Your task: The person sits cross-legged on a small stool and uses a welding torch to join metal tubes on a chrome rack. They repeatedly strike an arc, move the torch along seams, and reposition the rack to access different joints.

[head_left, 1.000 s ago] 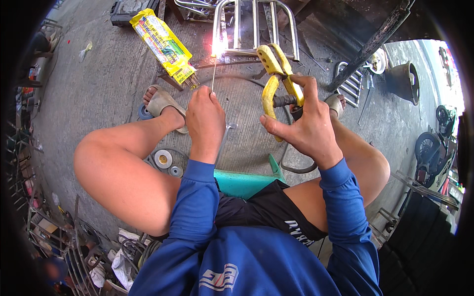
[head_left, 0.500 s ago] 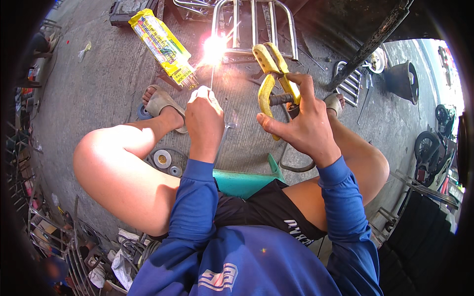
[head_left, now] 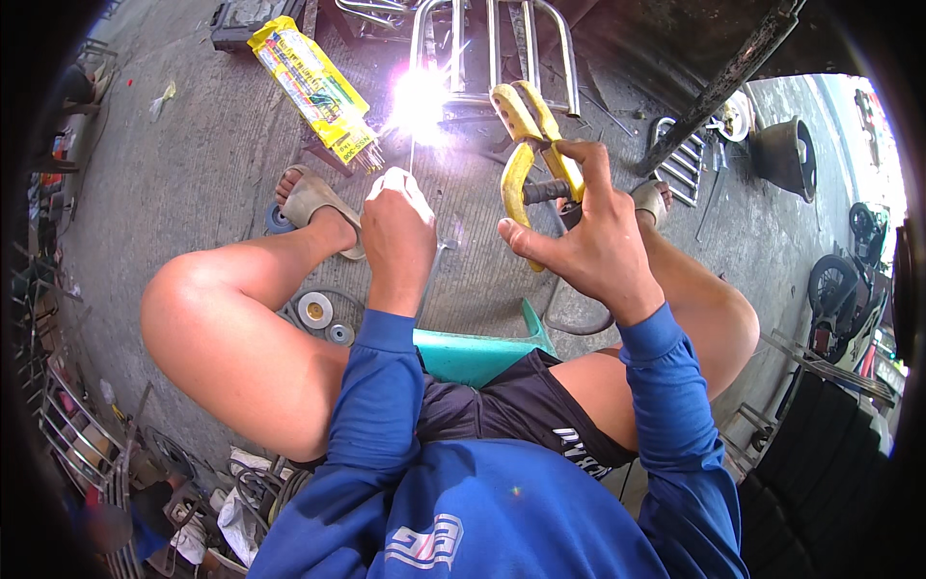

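Observation:
My left hand (head_left: 398, 227) is closed in a fist around a thin metal rod (head_left: 414, 156). The rod points up toward a glaring welding arc (head_left: 419, 102), and the glare hides its tip. My right hand (head_left: 603, 232) grips a yellow electrode holder (head_left: 518, 116), index finger along its upper side and thumb near the lower yellow lever. The arc burns at the lower left corner of a shiny tubular metal frame (head_left: 495, 53). Whether an electrode sits in the holder's jaws is hard to make out.
A yellow packet of welding rods (head_left: 311, 87) lies left of the arc. Grinding discs (head_left: 315, 311) rest by my left leg, and a teal stool (head_left: 473, 355) is beneath me. A dark post (head_left: 723, 87) slants at upper right, near a black bucket (head_left: 783, 162).
The arc's glare has grown whiter and more violet, and the warm glow on the floor has faded. Both hands keep almost the same place and grip.

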Tool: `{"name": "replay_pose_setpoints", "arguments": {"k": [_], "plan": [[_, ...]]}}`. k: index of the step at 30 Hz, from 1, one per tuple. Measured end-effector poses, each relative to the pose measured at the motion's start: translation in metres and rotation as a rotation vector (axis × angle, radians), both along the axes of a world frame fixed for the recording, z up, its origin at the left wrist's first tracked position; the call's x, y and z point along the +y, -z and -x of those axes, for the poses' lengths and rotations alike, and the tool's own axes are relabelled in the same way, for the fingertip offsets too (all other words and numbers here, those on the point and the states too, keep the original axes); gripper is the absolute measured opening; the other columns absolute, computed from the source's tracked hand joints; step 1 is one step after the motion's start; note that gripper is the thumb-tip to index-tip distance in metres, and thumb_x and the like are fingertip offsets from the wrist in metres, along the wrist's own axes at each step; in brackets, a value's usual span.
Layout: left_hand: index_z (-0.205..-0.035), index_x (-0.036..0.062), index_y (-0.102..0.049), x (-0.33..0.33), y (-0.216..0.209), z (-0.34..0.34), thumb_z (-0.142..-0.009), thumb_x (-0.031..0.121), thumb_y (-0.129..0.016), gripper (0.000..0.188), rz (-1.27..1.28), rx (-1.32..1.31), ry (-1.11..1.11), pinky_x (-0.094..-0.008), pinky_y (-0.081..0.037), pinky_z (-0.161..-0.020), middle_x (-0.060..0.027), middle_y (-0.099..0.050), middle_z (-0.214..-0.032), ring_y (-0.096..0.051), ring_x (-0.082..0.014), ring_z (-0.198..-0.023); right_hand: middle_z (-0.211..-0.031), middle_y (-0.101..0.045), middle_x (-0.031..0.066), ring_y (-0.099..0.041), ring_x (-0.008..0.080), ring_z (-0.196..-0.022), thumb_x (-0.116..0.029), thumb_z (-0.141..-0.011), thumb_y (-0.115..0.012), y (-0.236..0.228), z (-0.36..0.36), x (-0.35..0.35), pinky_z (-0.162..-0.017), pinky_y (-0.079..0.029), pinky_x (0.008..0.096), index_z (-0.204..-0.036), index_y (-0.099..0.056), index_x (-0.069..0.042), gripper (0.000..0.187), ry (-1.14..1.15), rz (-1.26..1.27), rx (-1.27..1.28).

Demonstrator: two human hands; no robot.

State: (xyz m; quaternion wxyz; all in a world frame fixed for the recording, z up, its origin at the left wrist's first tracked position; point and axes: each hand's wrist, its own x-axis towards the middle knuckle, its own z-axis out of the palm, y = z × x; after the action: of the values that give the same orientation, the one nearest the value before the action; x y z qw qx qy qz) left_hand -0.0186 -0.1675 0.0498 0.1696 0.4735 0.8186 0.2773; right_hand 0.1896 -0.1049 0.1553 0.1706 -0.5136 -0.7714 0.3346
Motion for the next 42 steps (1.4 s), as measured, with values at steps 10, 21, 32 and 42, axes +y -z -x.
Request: {"name": "replay_pose_setpoints", "arguments": {"k": [10, 21, 32, 42], "plan": [[-0.100, -0.0040, -0.073, 0.003, 0.011, 0.003, -0.101, 0.016, -0.066, 0.021, -0.048, -0.070, -0.011, -0.0458, -0.057, -0.073, -0.0226, -0.076, -0.084, -0.076, -0.0376, -0.079, -0.084, -0.070, 0.0247, -0.076, 0.0430, -0.081, -0.048, -0.074, -0.092, -0.002, 0.002, 0.000, -0.073, -0.059, 0.0481, -0.137, -0.048, -0.006, 0.088, 0.015, 0.013, 0.001], [-0.097, -0.0039, -0.072, 0.005, 0.003, -0.002, -0.102, 0.012, -0.061, 0.019, 0.000, -0.183, -0.043, -0.0501, -0.055, -0.076, -0.0264, -0.074, -0.085, -0.073, -0.0444, -0.083, -0.083, -0.070, 0.0226, -0.076, 0.0392, -0.079, -0.047, -0.074, -0.092, -0.004, 0.005, 0.001, -0.071, -0.059, 0.0462, -0.136, -0.048, -0.006, 0.087, 0.017, 0.027, -0.015], [-0.095, -0.0036, -0.072, 0.004, -0.001, -0.002, -0.103, 0.012, -0.057, 0.023, -0.018, -0.139, -0.025, -0.0522, -0.054, -0.079, -0.0281, -0.073, -0.089, -0.071, -0.0476, -0.087, -0.088, -0.073, 0.0219, -0.076, 0.0384, -0.075, -0.041, -0.074, -0.093, -0.006, 0.006, 0.000, -0.070, -0.060, 0.0461, -0.133, -0.048, -0.007, 0.082, 0.020, 0.047, -0.027], [-0.096, -0.0048, -0.070, 0.002, 0.000, -0.001, -0.101, 0.011, -0.058, 0.020, 0.010, -0.165, -0.016, -0.0498, -0.054, -0.077, -0.0288, -0.072, -0.087, -0.071, -0.0469, -0.085, -0.103, -0.075, 0.0230, -0.078, 0.0441, -0.094, -0.037, -0.074, -0.092, -0.002, 0.007, 0.001, -0.080, -0.061, 0.0487, -0.134, -0.046, -0.009, 0.081, -0.040, -0.014, 0.080]]}}
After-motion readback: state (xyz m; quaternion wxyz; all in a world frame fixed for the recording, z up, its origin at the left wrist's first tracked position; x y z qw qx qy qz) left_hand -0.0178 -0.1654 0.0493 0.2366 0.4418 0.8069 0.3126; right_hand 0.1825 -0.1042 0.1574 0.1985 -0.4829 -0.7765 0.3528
